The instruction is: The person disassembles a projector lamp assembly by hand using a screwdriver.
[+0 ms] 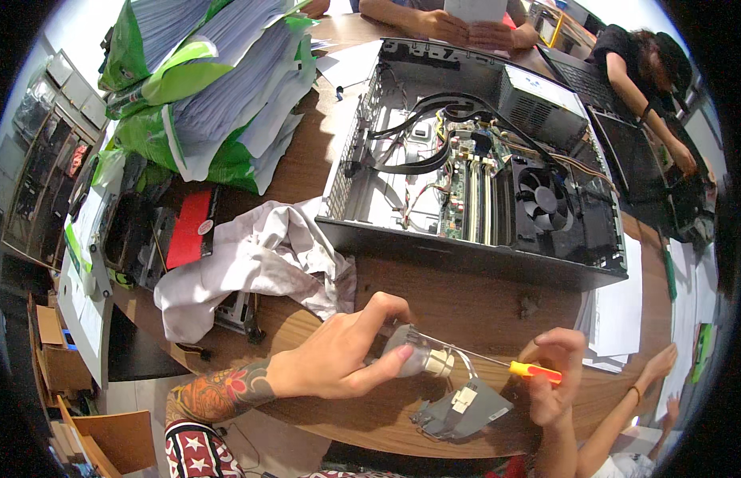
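Note:
My left hand [350, 350] grips what looks like a projector lamp [416, 355], a cloudy rounded reflector with a cream ceramic neck. Pale wires run from it to a grey bracket [466, 410] with a white connector, below and to the right. Between the fingertips of my right hand [555, 370] is the yellow and red handle of a screwdriver [534, 372]. Its thin shaft points left, and the tip appears to reach the lamp's rim by my left fingers. Whether the tip touches a screw is too small to tell.
Beyond my hands stands an opened desktop computer case [474, 255]. A crumpled pale cloth [255, 259], a red box [191, 229] and tall paper stacks [227, 95] lie left. Sheets [617, 315] lie right, near another person's hand [661, 362]. Other people sit across the table.

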The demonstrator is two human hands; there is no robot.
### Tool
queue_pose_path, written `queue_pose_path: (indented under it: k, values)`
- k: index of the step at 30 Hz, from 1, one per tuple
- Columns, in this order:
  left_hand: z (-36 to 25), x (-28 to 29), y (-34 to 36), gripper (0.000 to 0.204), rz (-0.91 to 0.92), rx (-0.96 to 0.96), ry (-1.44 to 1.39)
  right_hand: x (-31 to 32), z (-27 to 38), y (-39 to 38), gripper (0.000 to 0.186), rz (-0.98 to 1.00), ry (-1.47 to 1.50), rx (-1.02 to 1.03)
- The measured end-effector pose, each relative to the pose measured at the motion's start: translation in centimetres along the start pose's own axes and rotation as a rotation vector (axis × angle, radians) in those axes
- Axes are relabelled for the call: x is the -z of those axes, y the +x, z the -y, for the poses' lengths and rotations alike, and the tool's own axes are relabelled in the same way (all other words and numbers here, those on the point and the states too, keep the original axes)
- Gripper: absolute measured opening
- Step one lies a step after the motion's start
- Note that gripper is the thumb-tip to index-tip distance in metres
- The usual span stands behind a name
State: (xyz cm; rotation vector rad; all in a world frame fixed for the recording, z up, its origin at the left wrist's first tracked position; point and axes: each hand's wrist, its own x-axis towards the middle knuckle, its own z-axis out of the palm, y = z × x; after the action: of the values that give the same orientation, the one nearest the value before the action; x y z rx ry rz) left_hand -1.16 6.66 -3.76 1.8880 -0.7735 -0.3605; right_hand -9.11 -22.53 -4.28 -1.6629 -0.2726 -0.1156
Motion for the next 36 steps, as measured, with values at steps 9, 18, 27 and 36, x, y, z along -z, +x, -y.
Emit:
queue_pose_path:
  k: [9,18,27,36]
  values:
    - [-0.3,0.3,-0.1,0.041,0.063,0.092,-0.029,-0.1,-0.5,0.3,0.030,-0.078,-0.238,0.255]
    - [0.3,-0.3,0.2,0.040,-0.060,-0.082,0.061,-0.2,0.5,0.7,0.013,-0.080,-0.295,0.138]
    - [0.8,-0.5,0.0,0.042,-0.073,-0.153,0.103,-0.6,1.4,0.6,0.017,-0.176,-0.241,-0.144]
    - [1.3,-0.4,0.3,0.040,-0.093,-0.108,-0.028,0.0,-0.1,2.0,0.033,0.089,-0.548,0.516]
